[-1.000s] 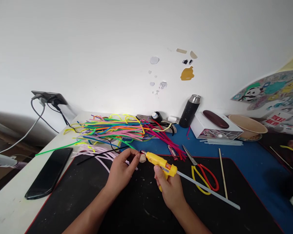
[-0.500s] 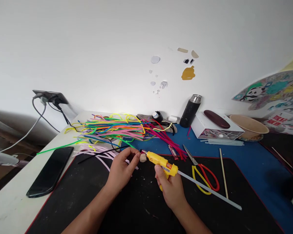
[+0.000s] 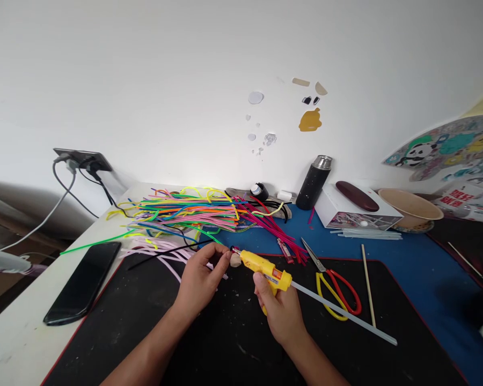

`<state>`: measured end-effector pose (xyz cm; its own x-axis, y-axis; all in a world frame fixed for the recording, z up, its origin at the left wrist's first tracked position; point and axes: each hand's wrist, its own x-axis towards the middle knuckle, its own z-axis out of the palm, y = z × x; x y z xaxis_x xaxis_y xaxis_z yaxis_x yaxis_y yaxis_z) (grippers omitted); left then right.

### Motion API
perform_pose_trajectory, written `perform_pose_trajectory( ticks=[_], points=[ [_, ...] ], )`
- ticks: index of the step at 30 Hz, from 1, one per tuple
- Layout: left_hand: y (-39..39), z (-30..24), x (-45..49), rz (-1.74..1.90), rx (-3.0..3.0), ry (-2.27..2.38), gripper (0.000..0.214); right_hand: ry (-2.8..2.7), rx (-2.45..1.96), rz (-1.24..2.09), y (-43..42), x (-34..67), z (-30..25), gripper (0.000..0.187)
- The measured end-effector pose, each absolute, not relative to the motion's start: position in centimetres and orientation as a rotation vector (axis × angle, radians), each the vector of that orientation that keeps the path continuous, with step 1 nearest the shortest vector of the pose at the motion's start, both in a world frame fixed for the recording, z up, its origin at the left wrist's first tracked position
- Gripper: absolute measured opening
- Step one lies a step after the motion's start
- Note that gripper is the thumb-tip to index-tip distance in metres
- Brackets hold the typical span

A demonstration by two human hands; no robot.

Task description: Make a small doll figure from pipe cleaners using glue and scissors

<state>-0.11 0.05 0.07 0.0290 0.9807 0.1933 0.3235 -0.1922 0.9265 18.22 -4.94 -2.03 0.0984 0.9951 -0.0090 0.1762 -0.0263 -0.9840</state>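
Observation:
My right hand grips a small yellow glue gun with a long clear glue stick trailing out of its back to the right. The gun's nozzle points left at a small beige piece pinched in my left hand. Both hands hover over the black mat. A black pipe cleaner runs left from my left fingertips. A heap of coloured pipe cleaners lies just behind the hands.
Red-and-yellow scissors and a wooden stick lie right of the gun. A black phone rests at the left. A black flask, a white box and a bowl stand at the back.

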Motion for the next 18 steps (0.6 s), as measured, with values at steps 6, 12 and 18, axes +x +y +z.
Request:
perform_pose_trajectory(
  ticks=[6, 12, 18],
  points=[
    [0.04, 0.05, -0.15, 1.188, 1.608, 1.353, 0.026, -1.247, -1.402, 1.025, -4.91, 18.2, -2.37, 0.06],
    [-0.07, 0.04, -0.13, 1.184, 1.602, 1.346, 0.027, -1.255, -1.42, 1.036, -4.88, 18.31, -2.09, 0.062],
    [-0.05, 0.07, -0.14, 1.174, 1.597, 1.345, 0.027, -1.235, -1.407, 1.052, -4.89, 18.37, -2.5, 0.059]
  ],
)
